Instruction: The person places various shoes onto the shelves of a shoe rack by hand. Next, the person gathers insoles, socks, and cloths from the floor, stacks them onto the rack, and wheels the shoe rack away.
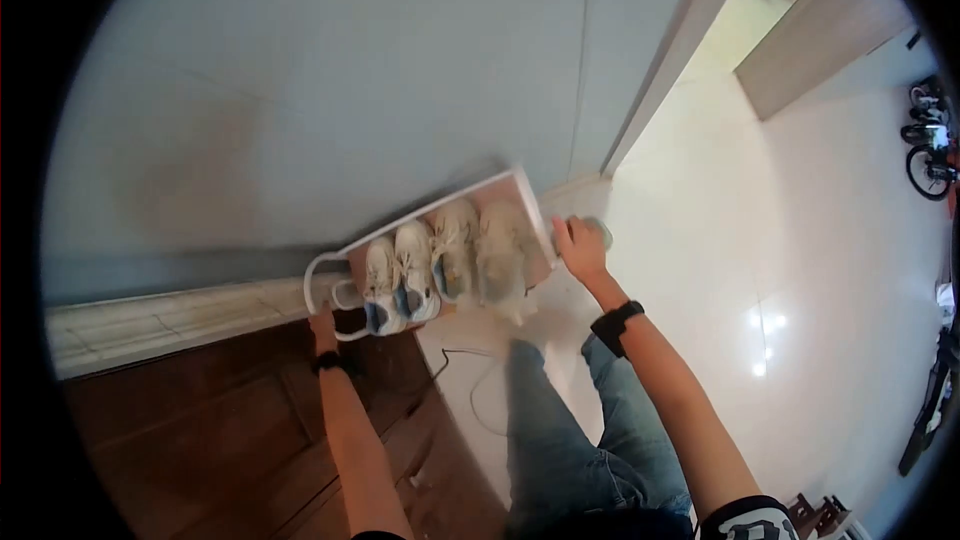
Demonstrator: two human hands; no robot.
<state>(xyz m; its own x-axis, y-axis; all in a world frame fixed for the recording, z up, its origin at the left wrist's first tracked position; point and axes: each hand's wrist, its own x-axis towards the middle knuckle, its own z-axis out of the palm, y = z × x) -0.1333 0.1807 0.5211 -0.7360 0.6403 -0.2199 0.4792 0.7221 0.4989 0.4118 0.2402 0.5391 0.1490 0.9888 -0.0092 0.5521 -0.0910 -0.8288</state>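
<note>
A small shoe rack [522,202] with a pale frame stands tilted in view against the grey wall, holding several light-coloured shoes [411,258] side by side. My left hand [322,325] is closed at the white curved bar on the rack's left end. At the rack's right end, my right hand [580,243] rests by the edge of the frame with its fingers bent; a small round greenish thing beside it is blurred. The shoes at the right side of the rack are smeared by motion.
Brown wooden panelling [220,415] fills the lower left, below a pale moulding [180,325]. A dark cable [445,365] lies on the shiny floor [700,270] near my legs. An open door [810,35] is at the upper right, and bicycles [930,155] stand at the far right.
</note>
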